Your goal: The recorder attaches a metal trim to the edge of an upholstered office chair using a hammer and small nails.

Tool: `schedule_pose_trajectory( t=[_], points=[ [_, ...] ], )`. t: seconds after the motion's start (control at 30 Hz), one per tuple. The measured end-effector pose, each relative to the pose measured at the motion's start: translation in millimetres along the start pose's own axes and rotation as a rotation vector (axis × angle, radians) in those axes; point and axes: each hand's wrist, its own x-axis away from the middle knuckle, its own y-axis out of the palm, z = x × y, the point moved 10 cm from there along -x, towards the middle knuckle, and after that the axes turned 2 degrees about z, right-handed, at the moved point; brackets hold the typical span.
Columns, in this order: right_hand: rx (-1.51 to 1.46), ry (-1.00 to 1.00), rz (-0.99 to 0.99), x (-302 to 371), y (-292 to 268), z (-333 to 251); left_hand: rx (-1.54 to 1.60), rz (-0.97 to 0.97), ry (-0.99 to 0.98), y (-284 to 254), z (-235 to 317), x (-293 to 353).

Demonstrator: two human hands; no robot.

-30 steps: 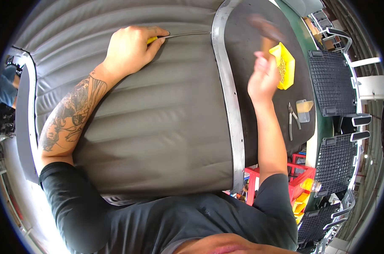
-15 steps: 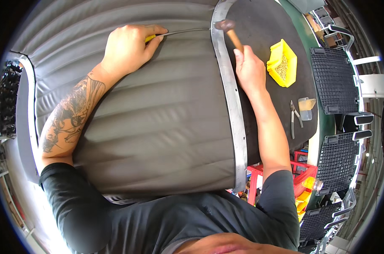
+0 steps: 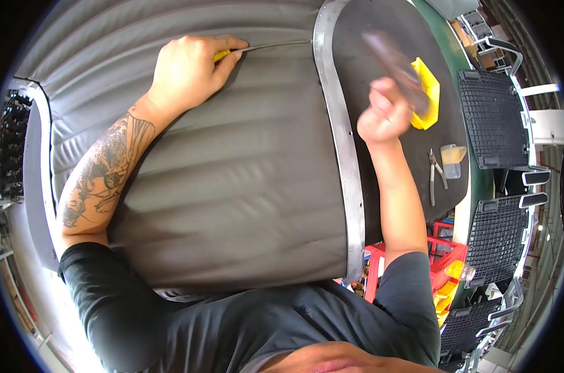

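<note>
A grey ribbed upholstered seat panel (image 3: pixel 232 174) with a metal trim strip (image 3: pixel 344 161) along its right edge lies on a dark worktable (image 3: pixel 387 37). My left hand (image 3: pixel 185 71) is closed on a yellow-handled tool (image 3: pixel 221 55) whose thin metal shaft (image 3: pixel 275 44) runs along a seam toward the strip. My right hand (image 3: pixel 384 112) grips a wooden-handled hammer (image 3: pixel 394 62), raised and motion-blurred to the right of the strip.
A yellow parts bin (image 3: pixel 426 93) sits behind the hammer. Pliers (image 3: pixel 435 174) and a small box (image 3: pixel 453 158) lie on the table's right side. Black plastic crates (image 3: pixel 496 118) stand further right. Red and yellow bins (image 3: pixel 443 261) are below the table edge.
My right hand has swung the hammer away from the metal strip, up and to the right. My left hand keeps the yellow-handled tool in place on the seam.
</note>
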Motion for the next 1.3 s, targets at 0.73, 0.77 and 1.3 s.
schedule_pose_trajectory(
  t=[0.73,0.77,1.3],
  points=[
    [-0.351,0.685,-0.422,49.4,63.0,20.3,-0.135,-0.122,0.306,-54.9,33.0,-62.3],
    [-0.362,0.682,-0.429,47.3,63.5,14.8,-0.173,-0.155,0.316,-55.0,35.1,-65.6],
    [-0.261,0.533,-0.221,26.7,32.2,9.8,-0.241,0.272,0.298,-15.3,8.0,-18.6]
  ],
)
